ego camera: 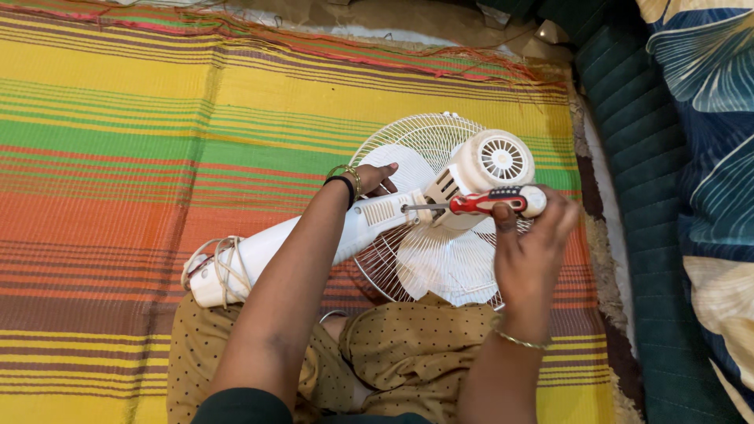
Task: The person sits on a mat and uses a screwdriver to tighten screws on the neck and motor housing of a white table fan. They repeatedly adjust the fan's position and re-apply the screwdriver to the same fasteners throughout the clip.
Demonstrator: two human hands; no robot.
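From the head camera, the person sits cross-legged on a striped mat (118,157) of yellow, green, orange and red bands, with a white fan (440,212) lying across the lap and mat. Its wire guard (408,137) and blades face down toward the mat, and the round motor housing (495,161) faces up.

The right hand (534,243) has its grip closed around a screwdriver with a red and black handle (491,202), held level, its metal shaft pointing left to the joint where the motor housing meets the fan's neck (377,216).

The left hand (373,179), with bangles at the wrist, rests on the guard just beside the neck, fingers bent; whether it truly clasps anything I cannot tell.

A cord is wrapped around the fan's base end (220,271). A dark green quilted cushion (628,157) lies along the mat's right edge.
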